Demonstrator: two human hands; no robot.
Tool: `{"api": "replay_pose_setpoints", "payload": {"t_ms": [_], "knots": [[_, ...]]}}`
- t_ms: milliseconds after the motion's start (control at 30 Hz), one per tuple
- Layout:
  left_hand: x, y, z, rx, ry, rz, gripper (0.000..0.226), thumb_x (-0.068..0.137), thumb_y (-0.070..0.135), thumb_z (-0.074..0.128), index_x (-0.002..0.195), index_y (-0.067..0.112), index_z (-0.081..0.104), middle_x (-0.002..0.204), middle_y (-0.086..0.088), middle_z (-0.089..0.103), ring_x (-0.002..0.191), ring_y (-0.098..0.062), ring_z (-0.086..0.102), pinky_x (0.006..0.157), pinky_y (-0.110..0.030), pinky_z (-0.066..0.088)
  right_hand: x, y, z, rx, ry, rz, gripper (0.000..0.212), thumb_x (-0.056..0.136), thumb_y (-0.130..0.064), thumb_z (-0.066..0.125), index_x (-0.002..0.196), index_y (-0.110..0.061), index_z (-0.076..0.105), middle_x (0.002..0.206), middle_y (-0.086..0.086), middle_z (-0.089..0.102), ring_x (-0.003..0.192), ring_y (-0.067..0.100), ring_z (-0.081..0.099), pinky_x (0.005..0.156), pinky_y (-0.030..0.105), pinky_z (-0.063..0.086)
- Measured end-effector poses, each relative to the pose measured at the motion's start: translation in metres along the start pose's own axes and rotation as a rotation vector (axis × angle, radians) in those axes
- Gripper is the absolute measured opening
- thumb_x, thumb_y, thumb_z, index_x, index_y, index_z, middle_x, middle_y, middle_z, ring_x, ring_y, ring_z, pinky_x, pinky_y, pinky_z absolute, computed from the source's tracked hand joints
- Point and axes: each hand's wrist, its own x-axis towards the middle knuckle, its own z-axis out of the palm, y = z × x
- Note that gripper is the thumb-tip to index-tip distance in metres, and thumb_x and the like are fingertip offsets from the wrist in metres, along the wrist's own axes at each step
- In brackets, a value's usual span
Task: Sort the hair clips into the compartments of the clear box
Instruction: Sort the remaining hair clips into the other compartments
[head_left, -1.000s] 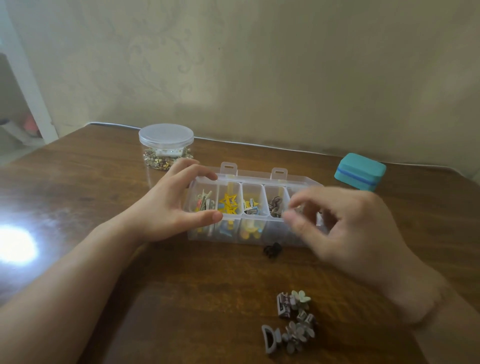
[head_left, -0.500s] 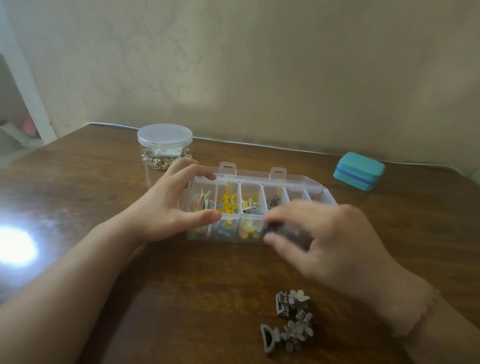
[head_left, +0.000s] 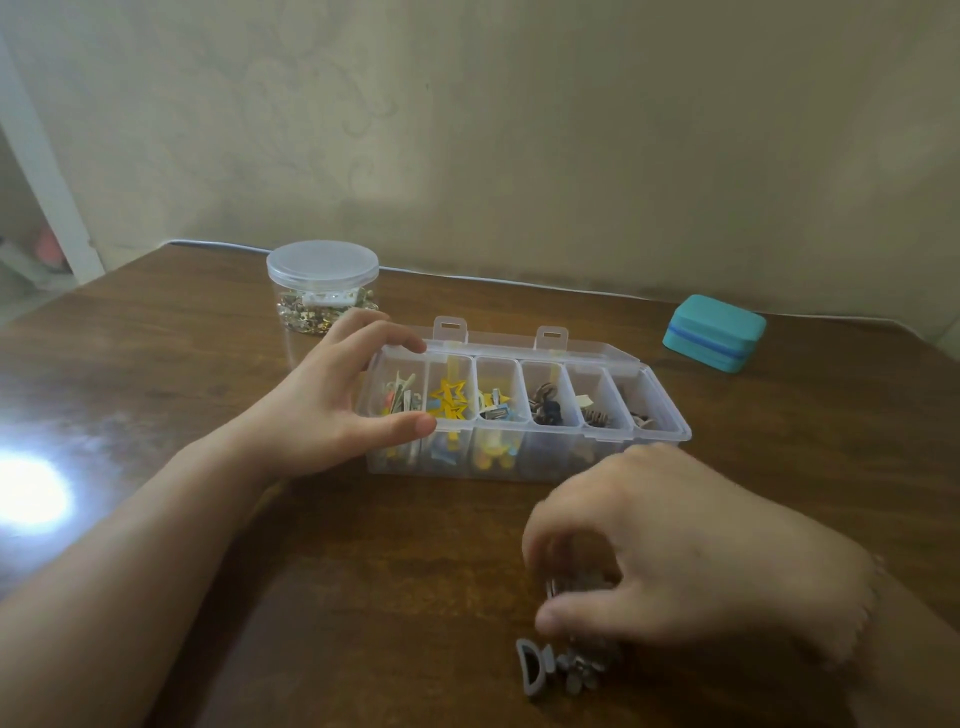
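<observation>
Left hand (head_left: 332, 415) grips the left end of the clear box (head_left: 660, 410), thumb on the front wall, fingers curled over the rim. Right hand (head_left: 670, 551) is curled down over the grey hair clips (head_left: 563, 667) on the wooden table (head_left: 260, 597) near the front edge — fingers closing on one, though blur hides whether it is lifted. Advice: take a single clip, clear the pile, drop it among like kinds. A lidded jar (head_left: 322, 283) and teal case (head_left: 714, 332) stand behind; beige wall beyond.
</observation>
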Motion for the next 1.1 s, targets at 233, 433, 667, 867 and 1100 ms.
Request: {"api": "replay_pose_setpoints", "payload": {"t_ms": [233,433,667,867,1100], "knots": [[-0.001,-0.001,-0.001,-0.009,-0.004,-0.005,0.068,0.063,0.068,0.067,0.121,0.034,0.055,0.124,0.012,0.043,0.121,-0.003,0.044,0.097,-0.014,0.035,0.002,0.006,-0.004,0.121,0.191,-0.037,0.016,0.086,-0.050,0.061,0.097,-0.039,0.064,0.088,-0.024,0.065,0.082,-0.003,0.060,0.069,0.012,0.042],[-0.001,-0.001,0.000,-0.012,0.000,-0.006,0.067,0.063,0.069,0.067,0.121,0.035,0.055,0.124,0.013,0.043,0.121,-0.002,0.044,0.098,-0.019,0.036,-0.008,0.058,-0.011,0.230,0.827,0.396,0.002,0.085,-0.033,0.068,0.086,-0.032,0.069,0.073,-0.027,0.065,0.057,0.004,0.055,0.050,0.017,0.040],[0.000,-0.001,0.000,-0.006,-0.005,-0.011,0.069,0.063,0.069,0.067,0.122,0.035,0.054,0.125,0.013,0.043,0.121,0.001,0.042,0.099,-0.022,0.036,-0.010,0.049,-0.012,0.189,0.700,0.284,0.006,0.083,-0.028,0.070,0.087,-0.031,0.070,0.078,-0.017,0.068,0.054,0.005,0.056,0.051,0.013,0.039],[0.000,0.000,0.000,-0.017,-0.007,-0.018,0.069,0.063,0.070,0.067,0.122,0.036,0.054,0.125,0.014,0.042,0.122,0.001,0.042,0.098,-0.021,0.035,-0.014,0.020,-0.018,0.051,-0.237,0.066,0.036,0.084,-0.043,0.065,0.115,-0.055,0.053,0.106,-0.028,0.059,0.094,-0.007,0.054,0.075,0.015,0.044],[0.000,0.000,0.000,-0.013,-0.007,-0.008,0.068,0.064,0.068,0.067,0.122,0.035,0.055,0.125,0.012,0.043,0.122,0.001,0.042,0.097,-0.013,0.034,-0.007,0.024,-0.011,0.089,-0.096,0.032,0.023,0.084,-0.045,0.066,0.106,-0.045,0.059,0.099,-0.025,0.059,0.092,-0.005,0.054,0.074,0.017,0.047]]}}
